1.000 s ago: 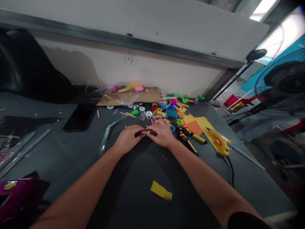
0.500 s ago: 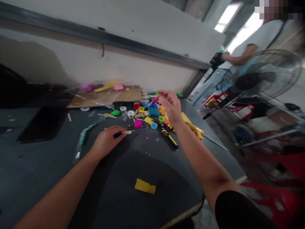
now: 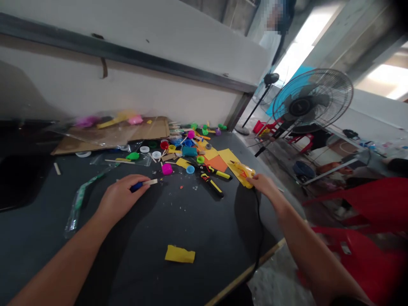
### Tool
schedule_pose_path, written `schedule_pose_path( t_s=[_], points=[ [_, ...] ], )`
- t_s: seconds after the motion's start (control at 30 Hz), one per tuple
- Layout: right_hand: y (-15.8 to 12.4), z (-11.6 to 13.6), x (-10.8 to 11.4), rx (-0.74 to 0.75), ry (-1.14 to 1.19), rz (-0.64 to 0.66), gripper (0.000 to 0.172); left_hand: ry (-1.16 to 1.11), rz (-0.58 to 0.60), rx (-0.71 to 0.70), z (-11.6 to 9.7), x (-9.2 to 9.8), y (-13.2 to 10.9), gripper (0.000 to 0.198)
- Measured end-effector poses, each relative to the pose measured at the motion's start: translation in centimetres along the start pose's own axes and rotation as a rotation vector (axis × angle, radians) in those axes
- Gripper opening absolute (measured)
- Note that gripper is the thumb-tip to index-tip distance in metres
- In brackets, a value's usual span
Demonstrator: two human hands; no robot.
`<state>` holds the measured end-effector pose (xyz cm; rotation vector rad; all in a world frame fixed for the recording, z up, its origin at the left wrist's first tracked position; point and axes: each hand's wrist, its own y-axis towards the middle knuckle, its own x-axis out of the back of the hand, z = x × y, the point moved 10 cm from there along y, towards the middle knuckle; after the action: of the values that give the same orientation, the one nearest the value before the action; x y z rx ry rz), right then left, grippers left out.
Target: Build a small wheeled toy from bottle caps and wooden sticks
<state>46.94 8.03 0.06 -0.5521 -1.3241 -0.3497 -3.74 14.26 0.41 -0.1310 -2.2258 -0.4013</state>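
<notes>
Left hand (image 3: pixel 126 193): a blue piece (image 3: pixel 136 186) is pinched between thumb and fingers, low over the table (image 3: pixel 204 225); a pale wooden strip (image 3: pixel 152 182) is left jutting out toward the right, probably so that its end is not covered.
Right hand (image 3: pixel 265 187): fingers are laid at the rear of the glue gun; whether it is gripped or only touched cannot be told.
Glue gun (image 3: pixel 245 171): rested on yellow paper (image 3: pixel 227 156), nozzle turned away from the right hand, presumably for safety.
Cord (image 3: pixel 260 225): trailed nearer than the right hand, apparently kept off the left hand's side.
Pliers (image 3: pixel 210 180): laid between the hands, handles angled rightward, seemingly for easy grasping.
Yellow scrap (image 3: pixel 180 254): left nearer than both hands, untouched.
</notes>
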Motion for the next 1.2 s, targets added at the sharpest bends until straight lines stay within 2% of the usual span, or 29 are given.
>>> schedule_pose_path(
  t_s=[0.17, 0.3, 0.4, 0.47, 0.53, 0.6, 0.7, 0.77, 0.9, 0.97, 1.07, 1.17, 1.2],
  points=[
    [0.4, -0.3, -1.1, -0.129, 0.546, 0.023, 0.018, -0.021, -0.005, 0.005, 0.0, 0.1, -0.1, 0.026],
    [-2.0, 1.9, -0.3, -0.061, 0.804, 0.097, 0.014, -0.045, 0.013, 0.005, -0.1, 0.0, -0.1, 0.025],
    [-4.4, 5.4, 0.7, 0.074, 1.053, 0.182, 0.016, -0.05, 0.021, 0.018, -0.1, 0.0, -0.1, 0.026],
    [-6.3, 9.5, 1.1, 0.194, 1.367, 0.342, 0.023, -0.047, 0.025, 0.024, -0.1, -0.1, 0.0, 0.026],
    [-8.2, 13.6, 0.9, 0.261, 1.524, 0.49, 0.027, -0.045, 0.03, 0.02, -0.1, -0.2, -0.1, 0.026],
    [-10.1, 16.8, 0.1, 0.277, 1.514, 0.573, 0.026, -0.055, 0.023, 0.007, -0.1, -0.2, -0.1, 0.027],
    [-12.7, 19.2, -1.3, 0.311, 1.406, 0.496, 0.025, -0.071, -0.001, -0.007, -0.1, 0.1, -0.1, 0.027],
    [-14.6, 19.4, -3.2, 0.298, 1.341, 0.489, 0.027, -0.069, 0.004, 0.007, 0.0, 0.1, -0.1, 0.027],
    [-17.7, 17.8, -8.2, 0.203, 1.128, 0.565, 0.029, -0.051, 0.034, 0.046, 0.2, 0.0, -0.1, 0.025],
    [-18.0, 16.8, -9.1, 0.176, 1.047, 0.524, 0.027, -0.046, 0.033, 0.054, 0.2, 0.1, -0.1, 0.025],
    [-16.6, 15.0, -7.6, 0.162, 1.035, 0.398, 0.027, -0.048, 0.028, 0.057, 0.3, 0.1, -0.1, 0.026],
    [-12.9, 11.7, -4.4, 0.113, 1.11, 0.25, 0.027, -0.039, 0.028, 0.064, 0.6, 0.0, -0.1, 0.028],
    [-11.2, 10.1, -3.1, 0.079, 1.128, 0.161, 0.027, -0.034, 0.027, 0.066, 0.7, 0.0, 0.0, 0.028]
  ],
)
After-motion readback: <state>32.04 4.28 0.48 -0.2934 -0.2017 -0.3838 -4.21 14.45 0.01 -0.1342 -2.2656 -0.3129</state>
